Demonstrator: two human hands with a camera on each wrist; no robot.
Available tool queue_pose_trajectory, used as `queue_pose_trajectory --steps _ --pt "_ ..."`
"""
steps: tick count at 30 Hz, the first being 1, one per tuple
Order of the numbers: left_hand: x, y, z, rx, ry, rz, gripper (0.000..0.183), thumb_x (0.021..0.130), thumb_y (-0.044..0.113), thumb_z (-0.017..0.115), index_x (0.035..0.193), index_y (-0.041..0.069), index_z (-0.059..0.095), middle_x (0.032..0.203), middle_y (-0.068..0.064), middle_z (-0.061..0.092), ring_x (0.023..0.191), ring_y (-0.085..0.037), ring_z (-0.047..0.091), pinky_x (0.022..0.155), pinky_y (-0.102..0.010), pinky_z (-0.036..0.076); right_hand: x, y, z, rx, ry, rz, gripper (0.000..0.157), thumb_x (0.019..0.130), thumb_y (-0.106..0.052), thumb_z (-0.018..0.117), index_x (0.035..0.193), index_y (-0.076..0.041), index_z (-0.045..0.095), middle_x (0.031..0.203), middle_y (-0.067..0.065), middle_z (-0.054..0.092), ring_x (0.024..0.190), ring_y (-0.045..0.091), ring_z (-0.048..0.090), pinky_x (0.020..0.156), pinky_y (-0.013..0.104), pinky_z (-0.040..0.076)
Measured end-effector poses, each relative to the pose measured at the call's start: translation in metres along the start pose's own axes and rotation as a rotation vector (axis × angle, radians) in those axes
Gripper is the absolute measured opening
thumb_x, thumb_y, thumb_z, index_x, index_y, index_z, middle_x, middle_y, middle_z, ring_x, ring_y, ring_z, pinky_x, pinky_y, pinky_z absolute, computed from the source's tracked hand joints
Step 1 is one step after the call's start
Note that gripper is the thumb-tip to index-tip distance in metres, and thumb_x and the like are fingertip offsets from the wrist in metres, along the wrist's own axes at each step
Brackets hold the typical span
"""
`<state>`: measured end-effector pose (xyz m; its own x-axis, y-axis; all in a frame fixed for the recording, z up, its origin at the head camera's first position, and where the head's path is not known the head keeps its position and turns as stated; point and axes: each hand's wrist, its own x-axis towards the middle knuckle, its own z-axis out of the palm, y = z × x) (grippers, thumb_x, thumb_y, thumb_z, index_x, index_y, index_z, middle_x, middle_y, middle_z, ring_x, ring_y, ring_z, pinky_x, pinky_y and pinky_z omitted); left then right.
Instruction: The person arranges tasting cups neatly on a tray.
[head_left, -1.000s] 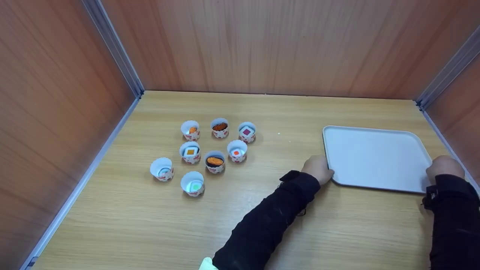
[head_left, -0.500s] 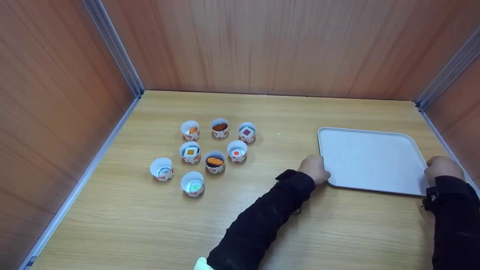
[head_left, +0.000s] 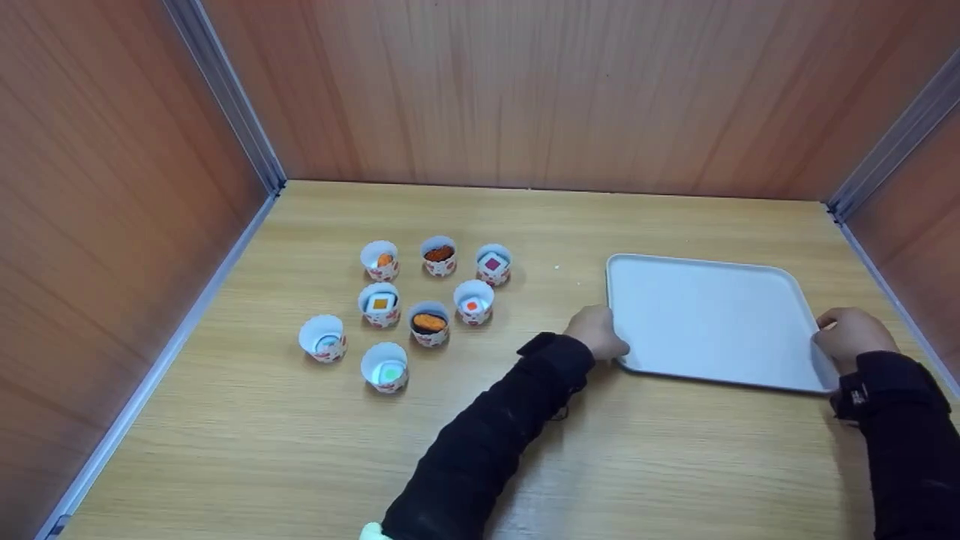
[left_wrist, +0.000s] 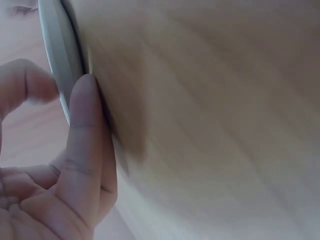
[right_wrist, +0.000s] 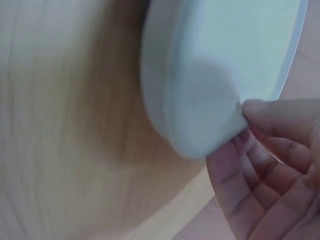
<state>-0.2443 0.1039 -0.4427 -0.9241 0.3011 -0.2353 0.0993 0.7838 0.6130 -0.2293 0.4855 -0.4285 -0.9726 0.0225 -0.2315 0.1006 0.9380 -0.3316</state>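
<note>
A shallow white rectangular tray (head_left: 712, 322) lies at the right of the table, between my two hands. My left hand (head_left: 598, 331) holds its left edge near the front corner. In the left wrist view the thumb (left_wrist: 42, 85) is at the rim on one side and the fingers (left_wrist: 82, 130) are on the other. My right hand (head_left: 853, 336) pinches the tray's right edge. The right wrist view shows that thumb (right_wrist: 260, 110) on top of the tray, with the fingers (right_wrist: 227, 170) at its underside, partly hidden.
Several small patterned paper cups stand left of the tray, among them one with an orange-topped piece (head_left: 430, 322) and one with a green-marked piece (head_left: 388, 373). Wooden walls (head_left: 525, 90) border the table (head_left: 675, 450) at the back and both sides.
The tray has slid to the left across the table, with both hands moving along at its edges. The paper cups have stayed where they were.
</note>
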Motion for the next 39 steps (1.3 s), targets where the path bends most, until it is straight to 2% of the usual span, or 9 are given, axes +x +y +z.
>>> queue_pose_trajectory --steps 4,8,16,22,26,31,39 --pt "-0.004 -0.013 -0.007 -0.065 -0.021 -0.027 0.011 0.081 0.013 0.073 0.082 0.007 0.063 0.058 0.001 0.058 0.046 -0.011 0.050 0.051 -0.020 0.039 0.004 -0.010 0.004 -0.005 -0.010 -0.050 0.038 0.089 -0.012 0.054 0.112 0.019 0.052 0.089 0.028 0.062 0.078 0.035 0.059 0.063 0.030 0.041" --pt "-0.007 -0.023 -0.014 -0.070 -0.034 -0.050 0.011 0.082 0.013 0.072 0.081 0.006 0.063 0.054 0.001 0.057 0.046 -0.012 0.050 0.051 -0.021 0.039 0.007 -0.019 0.008 0.013 -0.030 -0.049 0.037 0.090 -0.012 0.056 0.111 0.018 0.053 0.085 0.024 0.062 0.076 0.031 0.058 0.062 0.029 0.041" --pt "-0.016 -0.038 -0.027 0.035 -0.050 -0.035 0.012 0.082 0.015 0.071 0.083 0.007 0.063 0.067 0.000 0.057 0.056 -0.014 0.051 0.054 -0.023 0.039 0.005 -0.039 0.017 0.036 -0.056 -0.051 0.036 0.090 -0.011 0.056 0.111 0.017 0.052 0.085 0.019 0.060 0.074 0.026 0.056 0.061 0.029 0.041" --pt "-0.025 -0.049 -0.035 0.048 -0.070 -0.016 0.011 0.082 0.015 0.071 0.082 0.006 0.063 0.064 0.000 0.057 0.054 -0.014 0.052 0.052 -0.023 0.039 0.003 -0.050 0.023 0.051 -0.075 -0.086 0.033 0.090 -0.010 0.057 0.109 0.016 0.053 0.085 0.019 0.061 0.071 0.023 0.057 0.060 0.030 0.044" --pt "-0.033 -0.055 -0.039 0.070 -0.066 0.000 0.012 0.081 0.015 0.071 0.084 0.005 0.063 0.070 0.000 0.056 0.059 -0.016 0.051 0.054 -0.024 0.039 0.000 -0.056 0.026 0.058 -0.082 -0.117 0.031 0.088 -0.009 0.059 0.106 0.016 0.054 0.082 0.017 0.061 0.069 0.020 0.057 0.060 0.030 0.045" --pt "-0.042 -0.065 -0.044 0.117 -0.067 0.029 0.015 0.080 0.015 0.071 0.077 0.007 0.059 0.068 0.001 0.052 0.059 -0.016 0.048 0.053 -0.024 0.037 -0.005 -0.065 0.031 0.068 -0.087 -0.149 0.029 0.088 -0.009 0.059 0.104 0.015 0.054 0.079 0.013 0.060 0.066 0.016 0.057 0.057 0.028 0.045" --pt "-0.060 -0.076 -0.053 0.200 -0.097 0.049 0.018 0.080 0.015 0.071 0.074 0.008 0.056 0.066 0.001 0.048 0.057 -0.016 0.046 0.051 -0.026 0.035 -0.017 -0.080 0.042 0.124 -0.110 -0.134 0.028 0.089 -0.008 0.061 0.106 0.013 0.053 0.081 0.012 0.059 0.069 0.017 0.057 0.057 0.027 0.046"
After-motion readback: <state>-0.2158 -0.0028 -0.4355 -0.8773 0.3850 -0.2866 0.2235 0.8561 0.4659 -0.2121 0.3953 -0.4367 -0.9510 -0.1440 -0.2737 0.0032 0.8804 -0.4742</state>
